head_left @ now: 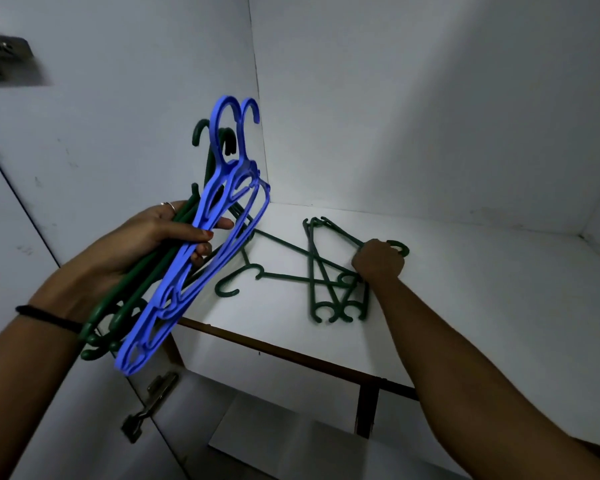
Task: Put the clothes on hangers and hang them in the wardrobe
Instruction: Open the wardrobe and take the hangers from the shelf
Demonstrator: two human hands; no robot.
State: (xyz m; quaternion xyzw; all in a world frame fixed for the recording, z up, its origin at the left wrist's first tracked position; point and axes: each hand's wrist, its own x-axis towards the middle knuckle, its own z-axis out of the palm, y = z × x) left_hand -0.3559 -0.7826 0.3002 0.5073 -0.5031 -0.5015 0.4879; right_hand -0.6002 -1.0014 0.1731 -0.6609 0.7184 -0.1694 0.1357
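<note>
So this was the hanger-gathering stage, no clothes anywhere in view. The left hand (146,237) had its grip wrapped around a mixed bundle, two blue hangers (201,244) on the near side and several green ones behind, thumb across the front and fingers curled underneath, hooks pointing up toward the back corner of the wardrobe (430,98). The right hand (378,263) was down on the white shelf (482,289), fingers clenched over the neck of a small pile of green hangers (321,271) lying flat, with one hook poking out just past the knuckles. Another loose green hanger (253,275) lay between that pile and the held bundle, its arms crossing under both. I'd say the task was barely started, since this was just collecting the tools. The next move probably called for lifting that shelf pile cleanly, and the tricky bit looked like the tangle: the arms overlapped, so a straight pull could drag the loose one along or snag a hook. After that, everything needed to go wherever the clothes were.
</note>
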